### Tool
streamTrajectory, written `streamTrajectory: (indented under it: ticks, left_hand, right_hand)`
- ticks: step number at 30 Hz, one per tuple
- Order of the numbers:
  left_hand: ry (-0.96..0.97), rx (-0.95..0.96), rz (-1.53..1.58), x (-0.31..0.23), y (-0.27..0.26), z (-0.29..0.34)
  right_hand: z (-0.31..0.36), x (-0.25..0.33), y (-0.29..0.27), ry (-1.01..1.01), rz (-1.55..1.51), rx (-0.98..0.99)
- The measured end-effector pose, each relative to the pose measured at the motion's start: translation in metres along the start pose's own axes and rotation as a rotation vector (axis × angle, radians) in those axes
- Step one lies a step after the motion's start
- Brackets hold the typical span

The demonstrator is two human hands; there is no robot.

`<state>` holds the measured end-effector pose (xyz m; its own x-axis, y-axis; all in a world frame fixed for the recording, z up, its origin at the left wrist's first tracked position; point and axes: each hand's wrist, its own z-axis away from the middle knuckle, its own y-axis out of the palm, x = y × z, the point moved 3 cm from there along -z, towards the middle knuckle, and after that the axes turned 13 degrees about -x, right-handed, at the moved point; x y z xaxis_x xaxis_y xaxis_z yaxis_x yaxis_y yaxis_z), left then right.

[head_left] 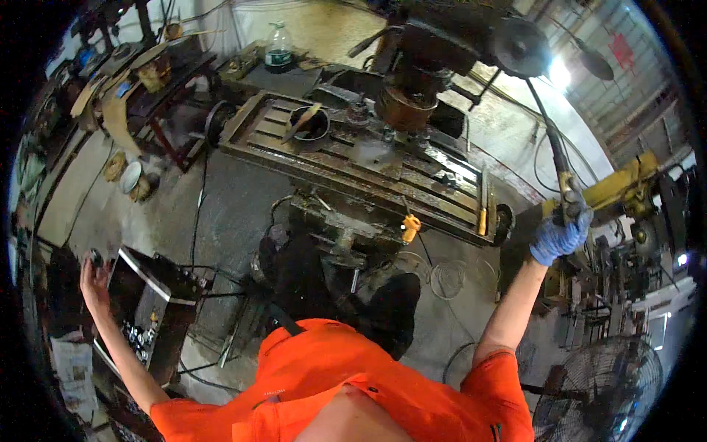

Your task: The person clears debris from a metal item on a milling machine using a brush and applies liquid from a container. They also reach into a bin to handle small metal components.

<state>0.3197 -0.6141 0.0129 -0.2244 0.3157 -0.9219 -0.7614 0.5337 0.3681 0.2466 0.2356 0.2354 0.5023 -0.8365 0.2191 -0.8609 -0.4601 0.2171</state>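
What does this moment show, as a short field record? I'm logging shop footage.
setting: metal workshop, person in orange shirt
machine: milling machine over slotted table
right hand: blue glove, gripping long lever handle
left hand: bare, raised beside dark box
on table: metal bowl
nearby: plastic bottle, floor fan

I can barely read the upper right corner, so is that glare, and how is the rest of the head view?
Head view: a bright lamp flares at upper right, washing out the wall around it; straight edges of the slotted machine table bow from fisheye distortion; the rim goes dark; the gloved right hand on the long lever looks slightly soft.
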Motion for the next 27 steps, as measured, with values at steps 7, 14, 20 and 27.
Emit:
streamTrajectory:
  ticks: [7,14,20,27]
  left_hand:
    - [0.131,0.364,0.014,0.003,0.234,0.034]
    - [0.308,0.682,-0.367,0.081,0.329,0.059]
    - [0.087,0.710,-0.414,0.136,0.334,0.058]
    - [-0.084,0.630,-0.301,0.152,0.343,0.065]
  right_hand:
    - [-0.023,-0.008,0.002,0.248,-0.253,-0.036]
    - [-0.053,0.006,0.009,0.271,-0.225,-0.102]
    - [-0.088,0.013,0.022,0.065,-0.286,-0.014]
    - [-0.139,0.011,0.022,0.303,-0.245,-0.085]
